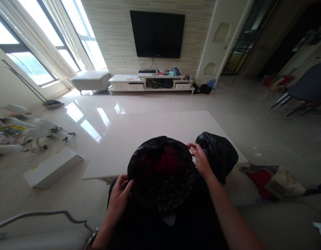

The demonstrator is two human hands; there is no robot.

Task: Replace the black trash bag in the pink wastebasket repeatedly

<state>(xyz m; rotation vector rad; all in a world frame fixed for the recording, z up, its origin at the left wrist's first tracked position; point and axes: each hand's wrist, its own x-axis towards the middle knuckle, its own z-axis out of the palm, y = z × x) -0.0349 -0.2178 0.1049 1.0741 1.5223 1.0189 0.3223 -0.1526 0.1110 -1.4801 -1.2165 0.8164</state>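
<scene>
In front of my body is a round bin lined with a black plastic bag [160,194], its mouth facing up at me. Dark red shows inside it. My left hand [120,194] is closed on the left rim, thumb on the near side and fingers against the outer plastic. At the right rim, my right hand [200,159] has its fingers stretched out and slightly apart, with the tips at the edge of the plastic. A second black plastic bag [219,152], bulging, rests on the table's right side just beyond my right hand.
A pale table [150,125] stands before me. On the floor to the left lie a long white box [53,168] and a heap of white parts [32,132]. A cloth bag [282,182] sits at the right. Farther off are a low TV cabinet [121,85] and a dark chair [311,83].
</scene>
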